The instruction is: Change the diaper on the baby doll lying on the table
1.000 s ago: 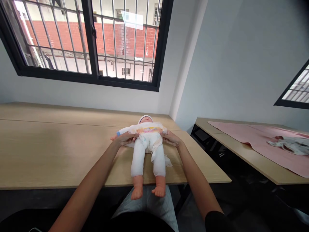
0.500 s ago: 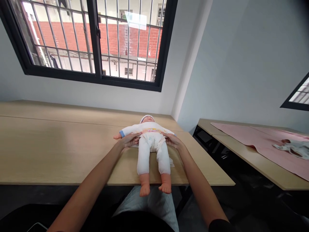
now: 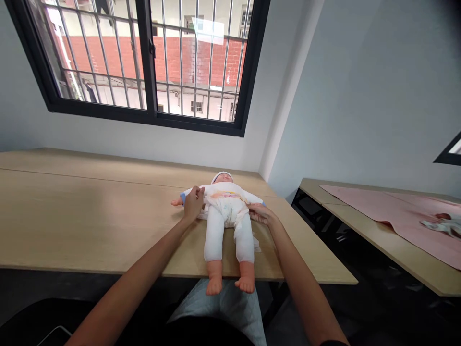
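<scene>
A baby doll in white clothes lies on its back on the wooden table, its head toward the window and its bare feet past the table's front edge. A diaper with a coloured band wraps its waist. My left hand pinches the doll's white clothing at its left side, next to the blue-cuffed arm. My right hand grips the diaper's edge at the doll's other hip, fingers curled.
A barred window fills the wall behind the table. To the right, across a gap, a second table carries a pink cloth with another doll on it. My lap shows below the table edge.
My left hand has risen from the doll's hip to pinch the clothing higher at its side. The right hand stays at the diaper's edge. The view has shifted slightly left.
</scene>
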The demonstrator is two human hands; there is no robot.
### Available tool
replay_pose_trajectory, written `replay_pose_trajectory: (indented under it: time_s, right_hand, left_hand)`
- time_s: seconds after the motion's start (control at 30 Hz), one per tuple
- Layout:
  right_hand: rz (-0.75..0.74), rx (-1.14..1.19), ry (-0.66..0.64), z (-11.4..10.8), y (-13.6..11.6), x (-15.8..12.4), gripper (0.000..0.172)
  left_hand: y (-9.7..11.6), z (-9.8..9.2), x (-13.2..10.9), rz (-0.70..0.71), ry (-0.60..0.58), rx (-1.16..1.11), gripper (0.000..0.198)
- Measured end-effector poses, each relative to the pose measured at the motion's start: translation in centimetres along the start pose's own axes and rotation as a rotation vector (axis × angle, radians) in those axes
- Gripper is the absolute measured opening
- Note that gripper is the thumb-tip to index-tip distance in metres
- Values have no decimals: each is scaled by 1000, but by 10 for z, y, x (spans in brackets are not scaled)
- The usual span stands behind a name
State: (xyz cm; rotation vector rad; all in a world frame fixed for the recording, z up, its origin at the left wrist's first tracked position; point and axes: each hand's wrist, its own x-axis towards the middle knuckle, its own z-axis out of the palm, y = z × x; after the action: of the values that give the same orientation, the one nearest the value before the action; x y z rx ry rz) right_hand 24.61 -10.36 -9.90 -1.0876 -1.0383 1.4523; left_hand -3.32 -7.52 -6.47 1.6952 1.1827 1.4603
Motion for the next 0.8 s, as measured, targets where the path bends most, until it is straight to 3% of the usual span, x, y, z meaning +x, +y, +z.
replay_pose_trajectory:
  time_s: [0.07, 0.13, 0.23, 0.3, 0.4, 0.53, 0.7, 0.8]
  right_hand:
    - [-1, -8, -20, -1, 2, 1, 8]
    - [-12, -23, -28, -1, 3, 1, 12]
    - [-36, -75, -13, -1, 1, 1, 12]
    - [-47, -141, 14, -4, -1, -1, 13]
    - [-49, -288, 55, -11, -7, -8, 20]
    - [14, -507, 12, -22, -15, -32, 29]
    - [275, -912, -391, -12, -20, -60, 29]
    - [323, -985, -493, 1, -17, -64, 24]
  left_hand:
    - [23, 6, -4, 122, 102, 41, 26]
    - [49, 18, -12, 356, 78, 117, 28]
    - [79, 41, -24, 783, -253, 395, 32]
    - [84, 56, -30, 901, -492, 604, 33]
    - [74, 69, -33, 915, -626, 786, 33]
    - [55, 71, -30, 923, -560, 783, 29]
    - [51, 69, -30, 917, -536, 752, 29]
    - [51, 68, -32, 906, -527, 741, 29]
